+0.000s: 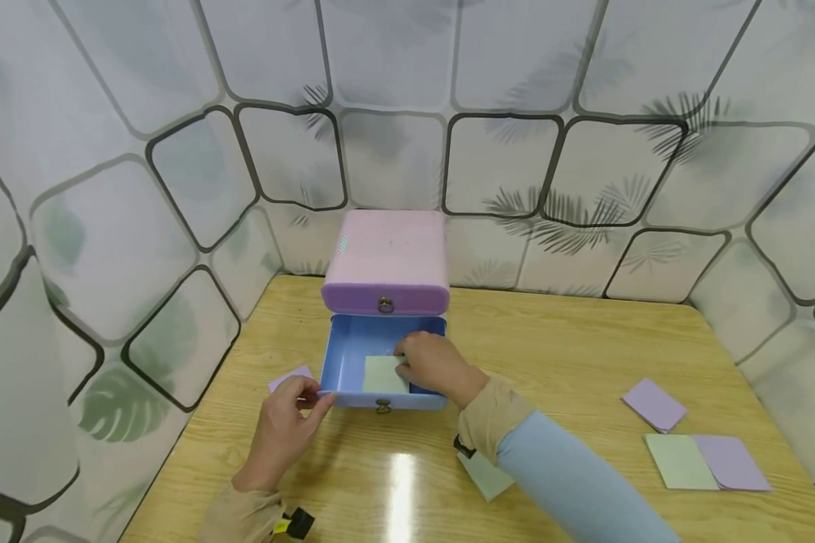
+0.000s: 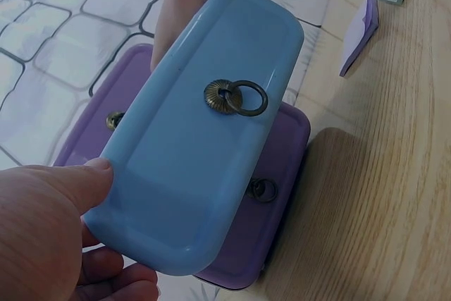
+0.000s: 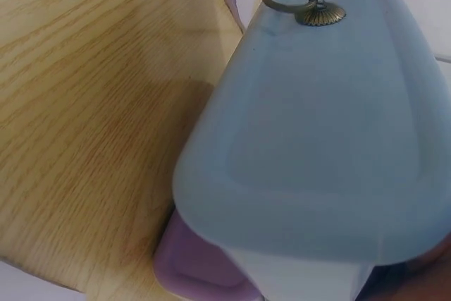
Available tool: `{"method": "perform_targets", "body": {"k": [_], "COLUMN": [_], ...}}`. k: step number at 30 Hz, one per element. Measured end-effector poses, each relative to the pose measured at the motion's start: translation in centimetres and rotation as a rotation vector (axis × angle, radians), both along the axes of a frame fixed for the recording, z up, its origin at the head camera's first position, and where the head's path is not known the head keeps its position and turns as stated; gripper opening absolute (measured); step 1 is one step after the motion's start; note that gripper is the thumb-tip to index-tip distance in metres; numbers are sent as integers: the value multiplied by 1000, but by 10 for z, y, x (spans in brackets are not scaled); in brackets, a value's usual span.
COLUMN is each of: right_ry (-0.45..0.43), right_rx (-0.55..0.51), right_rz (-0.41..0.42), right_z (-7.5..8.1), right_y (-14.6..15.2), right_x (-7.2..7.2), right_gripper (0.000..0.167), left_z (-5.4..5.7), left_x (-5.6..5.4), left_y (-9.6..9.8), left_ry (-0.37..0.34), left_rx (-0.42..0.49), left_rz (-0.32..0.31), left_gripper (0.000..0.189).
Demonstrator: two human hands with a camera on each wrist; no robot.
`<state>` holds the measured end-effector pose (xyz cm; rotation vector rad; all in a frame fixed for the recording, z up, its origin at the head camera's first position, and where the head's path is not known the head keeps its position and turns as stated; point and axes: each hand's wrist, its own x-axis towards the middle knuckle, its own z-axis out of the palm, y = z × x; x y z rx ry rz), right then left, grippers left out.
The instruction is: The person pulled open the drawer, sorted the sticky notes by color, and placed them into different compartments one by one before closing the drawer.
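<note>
A pink and purple drawer box stands at the back of the table, with its blue drawer pulled out. My left hand pinches the drawer's front left corner, the thumb on the front face in the left wrist view. Inside the drawer lies a light green notepad. My right hand reaches in over the drawer's right side, fingers curled, pinching the notepad's right edge; its fingertips are partly hidden. A brass ring pull hangs on the blue front.
A purple notepad lies left of the drawer. Under my right forearm is a green notepad, partly covered. At the right are a purple pad, a green pad and another purple pad. A patterned wall stands behind.
</note>
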<state>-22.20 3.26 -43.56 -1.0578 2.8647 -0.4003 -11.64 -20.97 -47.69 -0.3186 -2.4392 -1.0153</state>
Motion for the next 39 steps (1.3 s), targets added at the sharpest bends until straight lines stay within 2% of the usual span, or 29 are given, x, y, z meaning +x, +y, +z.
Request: {"method": "perform_targets", "body": {"k": [6,13,34,39], "right_ry": [26,9,-8,-21], "right_rx": [-1,-1,38,-32], "right_rz": [34,39,39,24], "right_z": [0,1,5,9], "right_y": [0,1,2,9], "right_x": [-2,-2,2,2], "right_gripper": [7,19,25,26], "left_z": [1,2,-1,-2], "left_x": [0,0,-3,-3], "left_y": [0,0,-3,-4], "left_ry": [1,-16,6,17], "left_rx": [3,15,17,12], "left_rz": [-1,-7,-28,-32], "left_gripper": [20,19,21,20]}}
